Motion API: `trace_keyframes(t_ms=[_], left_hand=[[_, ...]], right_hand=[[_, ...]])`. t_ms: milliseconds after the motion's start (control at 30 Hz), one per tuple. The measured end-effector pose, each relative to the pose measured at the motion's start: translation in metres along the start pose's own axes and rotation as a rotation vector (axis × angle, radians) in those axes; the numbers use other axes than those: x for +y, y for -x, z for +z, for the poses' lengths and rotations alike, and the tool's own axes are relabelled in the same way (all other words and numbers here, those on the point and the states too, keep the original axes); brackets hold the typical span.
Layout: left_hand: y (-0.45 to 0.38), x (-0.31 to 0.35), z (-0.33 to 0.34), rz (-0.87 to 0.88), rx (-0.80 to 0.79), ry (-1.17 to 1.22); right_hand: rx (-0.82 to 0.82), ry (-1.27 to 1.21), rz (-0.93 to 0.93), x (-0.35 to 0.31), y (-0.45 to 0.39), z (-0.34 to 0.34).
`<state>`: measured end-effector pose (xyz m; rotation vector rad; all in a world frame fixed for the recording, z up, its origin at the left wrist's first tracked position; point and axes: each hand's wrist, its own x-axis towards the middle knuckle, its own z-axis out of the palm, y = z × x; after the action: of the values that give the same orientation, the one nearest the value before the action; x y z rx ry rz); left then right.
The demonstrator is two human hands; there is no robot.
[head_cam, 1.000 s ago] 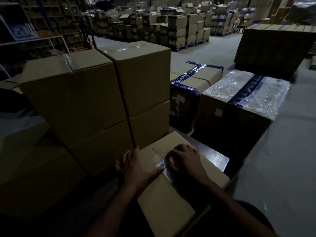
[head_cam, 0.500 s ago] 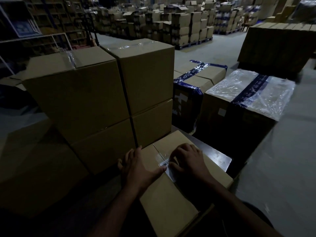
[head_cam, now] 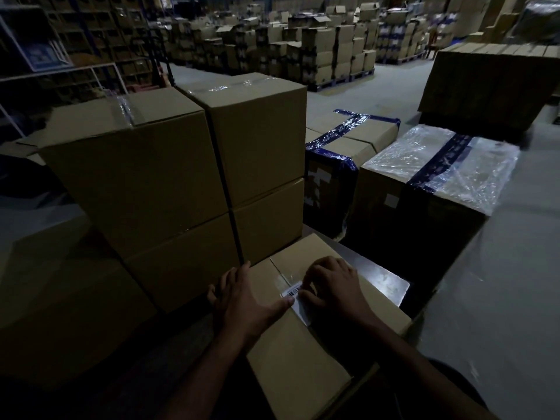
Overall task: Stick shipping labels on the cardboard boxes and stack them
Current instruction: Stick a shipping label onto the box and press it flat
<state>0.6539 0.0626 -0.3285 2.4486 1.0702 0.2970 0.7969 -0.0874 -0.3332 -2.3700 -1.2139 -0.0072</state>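
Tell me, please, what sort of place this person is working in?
Most likely a warehouse or shipping depot: stacked cartons on pallets fill the floor behind, storage racks line the left, and both hands press a barcode label onto a cardboard box.

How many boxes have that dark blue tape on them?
2. One blue-taped cardboard box sits right of the plain stack, tape crossing its top. The plastic-wrapped box sits to its right, one blue strip across its top. Others far back in the dim warehouse may be hidden.

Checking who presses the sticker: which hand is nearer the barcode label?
Right. The right hand lies on the barcode label, fingertips pressing it; the left hand rests beside it, thumb at its edge.
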Motion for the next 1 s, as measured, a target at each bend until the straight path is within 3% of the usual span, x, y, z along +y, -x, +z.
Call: trace_keyframes(t_ms=[367, 733, 833, 1000], left_hand=[[-0.002, -0.001, 0.002, -0.011, -0.016, 0.013], [-0.001, -0.001, -0.007, -0.080, -0.065, -0.027], [0.007, -0.003, -0.014, -0.150, -0.108, -0.148], [0.027, -0.011, -0.032, -0.205, -0.088, -0.379]], right_hand=[[0.033, -0.088, -0.002, 0.004, -0.001, -0.003], [0.139, -0.040, 0.204, -0.037, 0.072, 0.011], [0.112, -0.093, 0.097, -0.029, 0.060, 0.005], [-0.094, -0.157, -0.146, -0.002, 0.024, -0.009]])
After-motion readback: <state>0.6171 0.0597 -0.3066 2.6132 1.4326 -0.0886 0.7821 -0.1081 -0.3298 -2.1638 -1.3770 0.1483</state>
